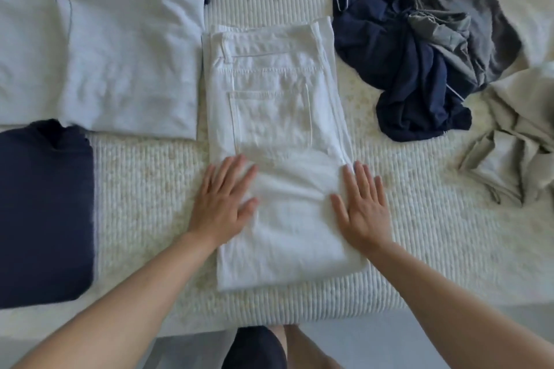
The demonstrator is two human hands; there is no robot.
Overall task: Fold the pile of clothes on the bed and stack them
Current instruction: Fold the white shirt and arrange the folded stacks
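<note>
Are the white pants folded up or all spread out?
Folded. The white pants lie as a neat long rectangle, layered edges showing, with both hands flat on them.

The white trousers (pixel 278 141) are matt stitched cloth; the bedspread (pixel 144 189) is ribbed, nubbly weave.

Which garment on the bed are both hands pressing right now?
The folded white trousers in the middle; left hand and right hand lie flat on them. Every other garment is untouched.

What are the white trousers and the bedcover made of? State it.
White trousers: likely cotton denim or twill, matte; topstitched seams, patch pocket and belt loop show. Bedcover: apparently a chunky ribbed knit or woven textile, cream, matte; raised rows run across it.
</note>
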